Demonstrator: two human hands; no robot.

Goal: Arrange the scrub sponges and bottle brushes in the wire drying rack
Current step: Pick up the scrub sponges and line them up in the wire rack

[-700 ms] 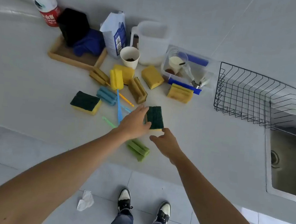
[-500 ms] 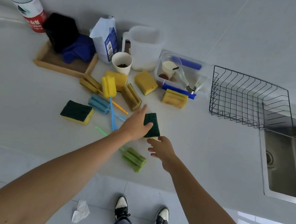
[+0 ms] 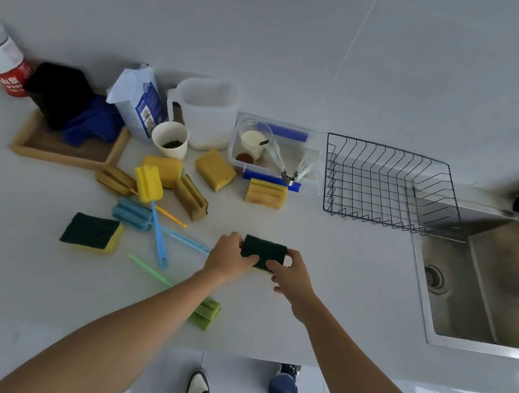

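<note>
- Both hands meet over the middle of the white bench (image 3: 324, 267), holding one scrub sponge (image 3: 263, 252) with its dark green pad up and a sliver of yellow at its near edge.
- The left hand (image 3: 229, 258) grips the sponge's left end, fingers curled around it; the right hand (image 3: 294, 278) pinches the right end, thumb on the green pad.
- The wire drying rack (image 3: 387, 185) stands well apart to the right, against the wall and just beside the steel sink (image 3: 492, 284); nothing lies in it.
- Another green-topped sponge (image 3: 91, 232) lies flat to the left.
- The yellow bottle brush (image 3: 149, 183), its blue handle pointing toward the person, crosses a blue foam brush (image 3: 131, 214).
- A green brush (image 3: 207, 314) lies partly under the left forearm.
- More yellow sponges (image 3: 214, 169) cluster near a paper cup (image 3: 169, 139).
</note>
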